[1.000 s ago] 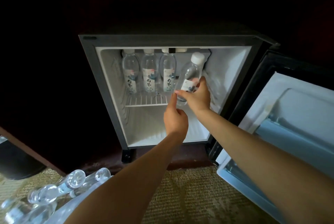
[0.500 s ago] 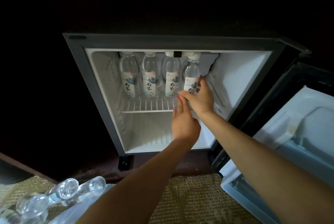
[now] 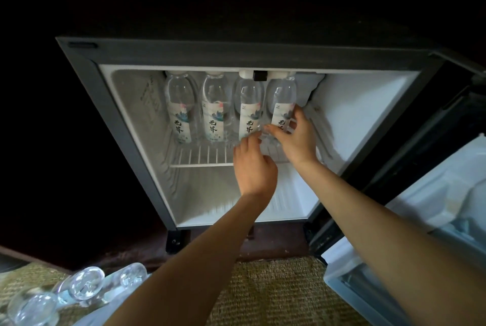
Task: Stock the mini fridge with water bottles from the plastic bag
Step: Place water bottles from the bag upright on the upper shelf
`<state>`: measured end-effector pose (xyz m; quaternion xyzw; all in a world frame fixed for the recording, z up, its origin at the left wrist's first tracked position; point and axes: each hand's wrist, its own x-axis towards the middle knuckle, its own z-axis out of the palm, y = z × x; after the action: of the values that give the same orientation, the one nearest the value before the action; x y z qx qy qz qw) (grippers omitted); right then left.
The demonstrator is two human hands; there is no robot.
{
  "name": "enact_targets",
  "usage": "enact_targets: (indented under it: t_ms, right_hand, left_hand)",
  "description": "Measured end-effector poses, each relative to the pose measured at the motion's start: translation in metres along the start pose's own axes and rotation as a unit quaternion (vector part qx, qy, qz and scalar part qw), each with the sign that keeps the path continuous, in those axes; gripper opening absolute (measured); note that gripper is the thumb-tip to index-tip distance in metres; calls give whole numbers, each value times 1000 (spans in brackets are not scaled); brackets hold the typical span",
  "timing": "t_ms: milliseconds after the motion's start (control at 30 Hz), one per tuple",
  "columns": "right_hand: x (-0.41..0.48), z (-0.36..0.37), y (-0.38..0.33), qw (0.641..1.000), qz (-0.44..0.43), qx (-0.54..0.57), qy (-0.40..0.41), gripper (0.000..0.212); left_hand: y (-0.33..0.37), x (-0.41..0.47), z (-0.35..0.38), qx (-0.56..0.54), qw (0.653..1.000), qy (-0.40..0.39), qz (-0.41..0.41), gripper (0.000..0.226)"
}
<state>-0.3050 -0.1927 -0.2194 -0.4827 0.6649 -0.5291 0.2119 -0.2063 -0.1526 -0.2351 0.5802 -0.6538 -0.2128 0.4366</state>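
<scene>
Your right hand (image 3: 295,141) is clamped on the lower part of the fourth bottle (image 3: 282,99), thumb on its left side and fingers wrapped round its right. Your left hand (image 3: 253,170) is just beside it to the left, fingers bent toward the foot of that bottle and of the third bottle (image 3: 248,110). It is blurred, so I cannot tell whether it grips anything or only steadies. The fourth bottle stands on the wire shelf (image 3: 202,154) at the right end of a row, its long axis close to upright, cap up and label facing you. The third bottle, second bottle (image 3: 213,112) and first bottle (image 3: 180,112) stand the same way to its left, close together at the far side of the shelf. So the mini fridge (image 3: 118,120) holds four, the last one not yet released. The near part of the shelf and the space below it look free. More remains: bagged bottles (image 3: 81,283) lie in the plastic bag (image 3: 110,307) on the floor, near left, on their sides with clear round ends toward you. The door (image 3: 434,207) hangs open at the right.
</scene>
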Motion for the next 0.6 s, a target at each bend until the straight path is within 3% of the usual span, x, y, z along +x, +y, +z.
enact_targets:
  t_ms: [300,400,600]
  right_hand:
    - [-2,1,2,999,23,42,-17,69]
    - [-6,2,4,998,41,43,-23,62]
    - [-28,8,11,994,36,-100,-30,59]
  left_hand:
    - [3,15,-10,-111,989,-29,-93,28]
    - [-2,15,-16,-119,986,-66,-94,31]
    - [-12,9,-29,-52,989,-109,-83,44]
